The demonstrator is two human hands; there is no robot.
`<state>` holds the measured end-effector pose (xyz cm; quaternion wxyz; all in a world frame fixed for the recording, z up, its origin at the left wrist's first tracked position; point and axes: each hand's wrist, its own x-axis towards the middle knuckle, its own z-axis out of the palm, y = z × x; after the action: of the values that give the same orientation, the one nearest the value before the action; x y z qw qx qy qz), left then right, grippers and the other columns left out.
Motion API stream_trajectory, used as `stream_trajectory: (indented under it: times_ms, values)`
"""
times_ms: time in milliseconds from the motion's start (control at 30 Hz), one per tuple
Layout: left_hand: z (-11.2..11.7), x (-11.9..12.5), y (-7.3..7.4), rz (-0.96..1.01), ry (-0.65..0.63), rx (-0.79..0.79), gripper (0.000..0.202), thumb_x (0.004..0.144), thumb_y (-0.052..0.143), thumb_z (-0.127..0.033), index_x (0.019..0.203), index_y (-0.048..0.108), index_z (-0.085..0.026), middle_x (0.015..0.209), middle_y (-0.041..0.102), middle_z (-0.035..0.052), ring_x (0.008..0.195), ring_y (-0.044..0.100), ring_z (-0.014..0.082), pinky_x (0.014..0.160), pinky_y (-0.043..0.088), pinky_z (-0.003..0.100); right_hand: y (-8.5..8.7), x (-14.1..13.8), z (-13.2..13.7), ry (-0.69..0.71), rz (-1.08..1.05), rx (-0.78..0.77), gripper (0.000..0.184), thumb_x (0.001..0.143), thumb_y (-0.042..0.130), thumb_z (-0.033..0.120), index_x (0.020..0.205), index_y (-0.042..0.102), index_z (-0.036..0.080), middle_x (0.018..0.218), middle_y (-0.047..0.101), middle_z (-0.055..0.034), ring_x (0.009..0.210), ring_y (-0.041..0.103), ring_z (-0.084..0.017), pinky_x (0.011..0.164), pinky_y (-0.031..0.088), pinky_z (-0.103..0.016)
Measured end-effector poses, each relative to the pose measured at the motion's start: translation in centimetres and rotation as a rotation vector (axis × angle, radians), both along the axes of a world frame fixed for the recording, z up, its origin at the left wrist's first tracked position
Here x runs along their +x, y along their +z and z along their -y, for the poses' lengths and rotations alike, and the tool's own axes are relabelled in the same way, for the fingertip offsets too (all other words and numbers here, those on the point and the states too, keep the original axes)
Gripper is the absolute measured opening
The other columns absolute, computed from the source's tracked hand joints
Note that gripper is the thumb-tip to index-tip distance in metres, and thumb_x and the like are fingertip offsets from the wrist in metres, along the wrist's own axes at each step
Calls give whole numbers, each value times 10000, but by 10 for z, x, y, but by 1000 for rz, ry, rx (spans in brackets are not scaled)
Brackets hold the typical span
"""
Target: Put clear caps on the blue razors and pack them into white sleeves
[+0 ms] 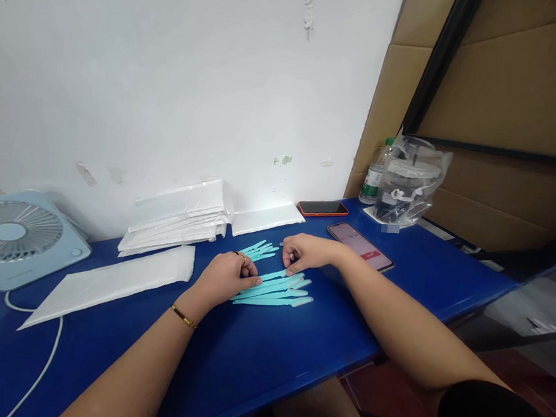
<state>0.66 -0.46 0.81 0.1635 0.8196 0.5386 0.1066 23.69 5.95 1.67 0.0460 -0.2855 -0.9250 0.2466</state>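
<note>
Several light-blue plastic sticks [276, 292] lie fanned out on the blue table [258, 353], with a smaller bunch of the same sticks [260, 250] just behind them. My left hand [225, 278] rests on the left ends of the front fan, fingers curled down onto them. My right hand [306, 253] is closed in a pinch over the top stick of the fan, near its right end. A gold bracelet sits on my left wrist.
Stacks of clear plastic sleeves [177, 217] and a flat sleeve [115, 283] lie at the left. A small blue fan [16, 238] with a white cable stands far left. Two phones [360, 245] [322, 208], a bottle [373, 177] and a bagged jar [410, 183] sit at the right.
</note>
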Motion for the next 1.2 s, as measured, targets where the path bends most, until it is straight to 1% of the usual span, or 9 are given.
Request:
stream_trajectory:
  times_ms: [133, 267, 333, 400, 533, 700, 900, 1000, 1200]
  values:
    - [-3, -4, -1, -44, 34, 36, 260, 748, 527, -441, 697, 645, -215, 707, 641, 8, 644, 568, 156, 563, 367, 259, 0, 4, -3, -73, -36, 3, 203, 670, 700, 342, 740, 694, 152, 782, 616, -34, 672, 529, -127, 559, 369, -208]
    - [-9, -17, 2, -67, 148, 133, 240, 755, 530, -423, 751, 654, -218, 782, 647, 15, 724, 581, 169, 610, 380, 267, 2, 20, -10, -288, -92, 84, 161, 669, 693, 303, 744, 699, 161, 840, 635, -49, 729, 552, -150, 592, 378, -219]
    - [-9, -19, 3, -41, 170, 150, 260, 748, 539, -451, 810, 655, -227, 818, 644, 9, 733, 581, 167, 613, 384, 266, 4, 24, -12, -338, -115, 112, 158, 670, 688, 297, 758, 704, 167, 864, 634, -52, 753, 553, -155, 605, 384, -222]
    - [-6, -16, 4, -20, 110, 125, 287, 725, 562, -484, 828, 660, -235, 828, 637, 4, 727, 579, 163, 616, 390, 263, 5, 24, -11, -297, -122, 112, 170, 673, 684, 304, 776, 711, 172, 856, 632, -49, 745, 550, -150, 609, 386, -220]
    - [-1, -5, 2, -28, -33, 19, 251, 708, 584, -467, 740, 664, -231, 763, 630, 0, 678, 567, 151, 583, 381, 252, 6, 17, -5, -126, -59, 40, 224, 674, 690, 352, 802, 723, 171, 780, 628, -32, 668, 532, -128, 581, 375, -216]
    - [-2, -2, 0, -37, 15, 3, 244, 737, 547, -436, 673, 638, -218, 701, 622, 0, 613, 543, 142, 546, 361, 258, 4, 13, -4, 31, -4, -54, 291, 693, 670, 442, 784, 729, 172, 723, 612, -11, 633, 508, -112, 581, 369, -220]
    - [-6, -8, 0, -25, 88, 41, 240, 746, 534, -429, 733, 645, -217, 739, 622, 11, 665, 561, 154, 574, 373, 260, 4, 12, -4, 44, -63, -11, 237, 742, 640, 384, 814, 716, 172, 714, 603, -4, 623, 502, -107, 606, 373, -229]
    - [-7, -12, 0, -39, 105, 68, 233, 752, 533, -422, 739, 650, -221, 761, 628, 10, 677, 565, 155, 587, 376, 263, 4, 13, -5, -22, -65, 52, 180, 754, 624, 313, 800, 713, 163, 746, 616, -22, 631, 512, -114, 577, 363, -223]
    - [-7, -18, 3, -61, 207, 143, 263, 743, 543, -460, 764, 649, -219, 804, 638, 16, 729, 575, 172, 603, 379, 267, -1, 27, -16, -314, -95, 91, 164, 724, 640, 287, 819, 706, 171, 861, 662, -49, 730, 570, -149, 604, 386, -222]
